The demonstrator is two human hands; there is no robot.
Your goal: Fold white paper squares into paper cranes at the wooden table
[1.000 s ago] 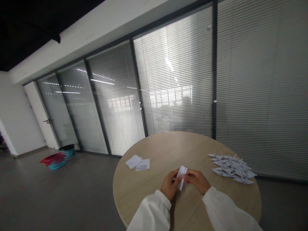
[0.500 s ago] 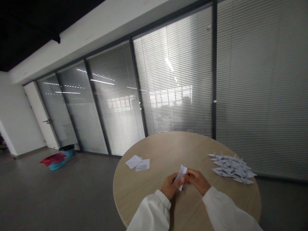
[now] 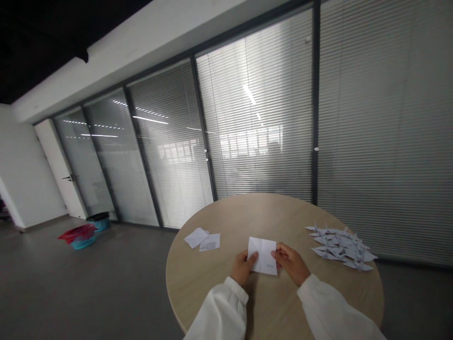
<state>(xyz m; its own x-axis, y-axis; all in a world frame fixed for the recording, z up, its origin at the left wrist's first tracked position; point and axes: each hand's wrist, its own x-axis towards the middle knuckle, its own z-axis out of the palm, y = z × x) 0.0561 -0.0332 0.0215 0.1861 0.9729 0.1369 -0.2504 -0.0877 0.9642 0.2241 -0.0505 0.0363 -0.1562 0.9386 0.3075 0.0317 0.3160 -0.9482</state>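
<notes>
A round, pale wood-grained desk [image 3: 258, 210] stands on a dark grey floor [image 3: 116, 283] near a black-framed glass partition [image 3: 262, 99] with horizontal blinds, brightly lit mid-panel; a white door [image 3: 56, 163] shows leftward.

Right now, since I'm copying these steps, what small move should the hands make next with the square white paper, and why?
Probably fold the square white paper along a visible crease: the bare left hand and right hand hold it flat by opposite edges.
</notes>
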